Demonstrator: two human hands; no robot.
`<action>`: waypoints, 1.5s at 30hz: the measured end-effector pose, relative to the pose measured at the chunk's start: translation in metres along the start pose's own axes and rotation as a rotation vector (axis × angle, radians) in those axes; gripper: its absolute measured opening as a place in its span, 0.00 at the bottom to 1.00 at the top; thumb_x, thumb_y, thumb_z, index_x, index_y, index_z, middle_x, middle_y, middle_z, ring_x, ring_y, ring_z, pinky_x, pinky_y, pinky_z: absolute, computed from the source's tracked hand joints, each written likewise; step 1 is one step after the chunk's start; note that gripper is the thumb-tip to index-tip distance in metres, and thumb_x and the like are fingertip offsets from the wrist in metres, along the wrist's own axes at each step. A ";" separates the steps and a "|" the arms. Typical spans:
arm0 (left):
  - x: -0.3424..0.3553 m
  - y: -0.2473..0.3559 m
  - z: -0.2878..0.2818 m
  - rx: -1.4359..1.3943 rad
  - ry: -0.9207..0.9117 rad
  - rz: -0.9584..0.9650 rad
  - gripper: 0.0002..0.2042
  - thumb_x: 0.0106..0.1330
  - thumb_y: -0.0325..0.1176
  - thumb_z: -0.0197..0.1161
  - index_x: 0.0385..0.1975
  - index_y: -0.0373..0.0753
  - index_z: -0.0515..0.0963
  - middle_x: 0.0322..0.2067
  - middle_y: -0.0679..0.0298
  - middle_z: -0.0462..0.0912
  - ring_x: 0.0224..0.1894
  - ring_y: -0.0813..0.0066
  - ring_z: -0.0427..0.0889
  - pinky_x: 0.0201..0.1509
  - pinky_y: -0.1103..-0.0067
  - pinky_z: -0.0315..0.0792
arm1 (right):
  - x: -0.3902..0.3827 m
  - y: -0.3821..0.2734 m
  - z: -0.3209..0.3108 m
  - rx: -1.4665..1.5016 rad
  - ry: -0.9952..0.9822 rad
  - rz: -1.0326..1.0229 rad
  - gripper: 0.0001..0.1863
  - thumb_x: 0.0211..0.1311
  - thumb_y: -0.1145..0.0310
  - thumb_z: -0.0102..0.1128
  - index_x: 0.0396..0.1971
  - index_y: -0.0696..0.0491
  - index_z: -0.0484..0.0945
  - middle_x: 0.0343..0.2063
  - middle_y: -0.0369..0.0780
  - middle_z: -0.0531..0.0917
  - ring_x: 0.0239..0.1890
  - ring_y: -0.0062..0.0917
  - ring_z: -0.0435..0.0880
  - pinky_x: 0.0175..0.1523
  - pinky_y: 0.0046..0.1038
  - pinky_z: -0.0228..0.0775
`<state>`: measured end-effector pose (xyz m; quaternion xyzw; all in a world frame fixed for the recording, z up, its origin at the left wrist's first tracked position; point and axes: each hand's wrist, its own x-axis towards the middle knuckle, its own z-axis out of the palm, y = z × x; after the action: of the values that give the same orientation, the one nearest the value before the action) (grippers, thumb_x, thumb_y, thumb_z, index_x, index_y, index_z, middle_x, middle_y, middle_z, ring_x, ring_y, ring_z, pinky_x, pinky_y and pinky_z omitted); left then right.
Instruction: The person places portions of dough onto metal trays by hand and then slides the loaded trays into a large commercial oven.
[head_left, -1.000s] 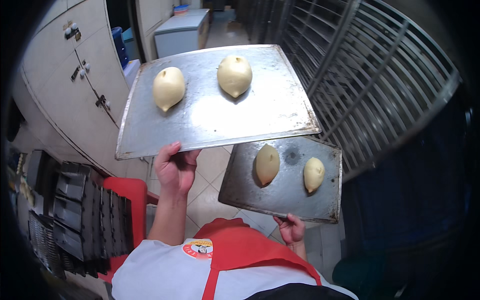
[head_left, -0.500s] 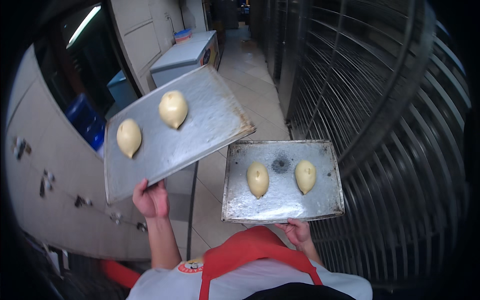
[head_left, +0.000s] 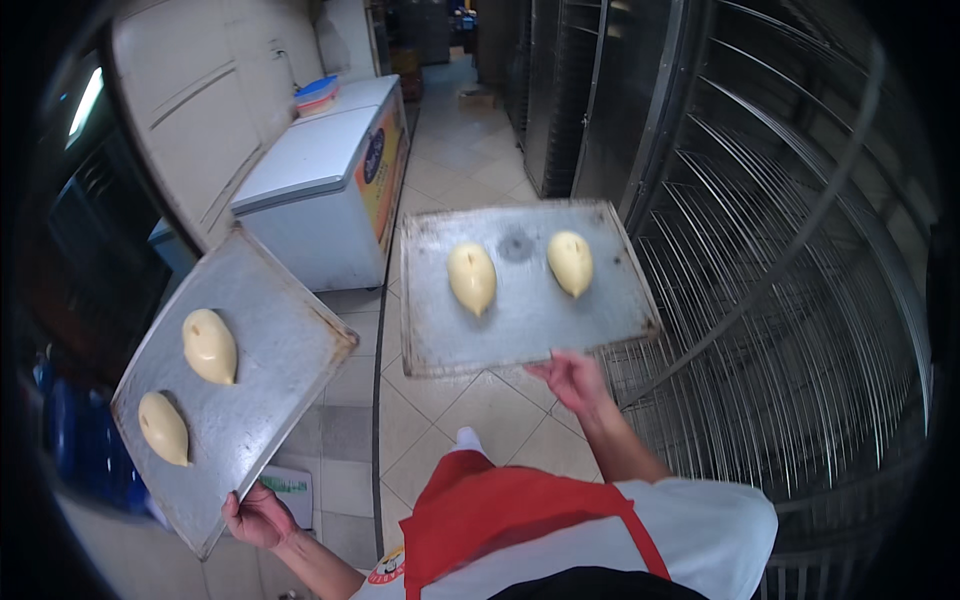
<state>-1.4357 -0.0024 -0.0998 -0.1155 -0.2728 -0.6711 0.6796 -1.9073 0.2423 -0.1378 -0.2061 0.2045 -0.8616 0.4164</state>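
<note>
Two metal trays are carried at once, one per hand, above a tiled floor (head_left: 470,170). Neither tray is yet set into the wire rack (head_left: 800,300) on the right; by this view, loading is judged not begun for either, and both trays remain to be placed.

Left tray (head_left: 270,350): tilted, held at its near corner by the left hand (head_left: 258,517). The grip is closed on the tray edge, fingers curled over it. Two pale dough pieces (head_left: 210,346) (head_left: 164,428) sit on the left half of it, well away from the grip.

Right tray (head_left: 525,310): roughly level, just beside the rack. It is supported at the near edge by the right hand (head_left: 572,378), fingers going under the rim; how tightly the grip closes cannot be told. Two dough pieces (head_left: 472,278) (head_left: 570,263) lie toward the far side, apart from the hand.

A white chest freezer (head_left: 310,190) stands far left, behind the trays.
</note>
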 end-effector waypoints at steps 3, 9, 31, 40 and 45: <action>-0.028 0.028 -0.032 -0.097 -0.073 -0.042 0.12 0.66 0.22 0.50 0.37 0.16 0.75 0.45 0.38 0.80 0.51 0.52 0.81 0.65 0.59 0.72 | -0.027 0.018 -0.005 0.016 -0.063 -0.055 0.13 0.63 0.77 0.49 0.42 0.68 0.77 0.46 0.52 0.83 0.52 0.41 0.83 0.66 0.51 0.66; -0.008 0.020 -0.140 -0.112 -0.025 -0.014 0.13 0.67 0.22 0.50 0.44 0.16 0.73 0.47 0.39 0.80 0.52 0.53 0.81 0.63 0.60 0.74 | 0.021 0.079 -0.043 -0.031 0.012 -0.240 0.16 0.63 0.77 0.46 0.46 0.71 0.73 0.45 0.54 0.83 0.52 0.43 0.82 0.65 0.51 0.68; 0.164 0.174 -0.525 -0.284 -0.060 -0.402 0.17 0.64 0.23 0.51 0.48 0.16 0.72 0.52 0.41 0.78 0.55 0.55 0.79 0.66 0.63 0.72 | 0.101 0.404 0.154 -0.131 0.316 -1.401 0.21 0.61 0.84 0.45 0.55 0.64 0.65 0.48 0.47 0.76 0.45 0.38 0.84 0.49 0.42 0.83; 0.264 0.102 -0.548 -0.379 -0.016 -0.725 0.11 0.61 0.25 0.54 0.36 0.24 0.81 0.46 0.45 0.83 0.54 0.56 0.80 0.68 0.58 0.67 | 0.092 0.351 0.184 -0.299 0.391 -1.304 0.23 0.67 0.73 0.57 0.57 0.65 0.62 0.53 0.54 0.71 0.45 0.50 0.82 0.49 0.47 0.82; 0.309 0.165 -0.601 -0.669 -0.358 -1.108 0.25 0.57 0.26 0.53 0.56 0.22 0.70 0.59 0.48 0.74 0.64 0.54 0.71 0.72 0.56 0.60 | -0.011 0.625 0.186 -1.210 1.045 -0.874 0.50 0.54 0.50 0.74 0.69 0.61 0.57 0.48 0.46 0.80 0.51 0.31 0.79 0.50 0.36 0.77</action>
<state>-1.1601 -0.5669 -0.3980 -0.2722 -0.1774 -0.9397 0.1066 -1.4079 -0.1386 -0.3128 -0.0320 0.6880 -0.6719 -0.2722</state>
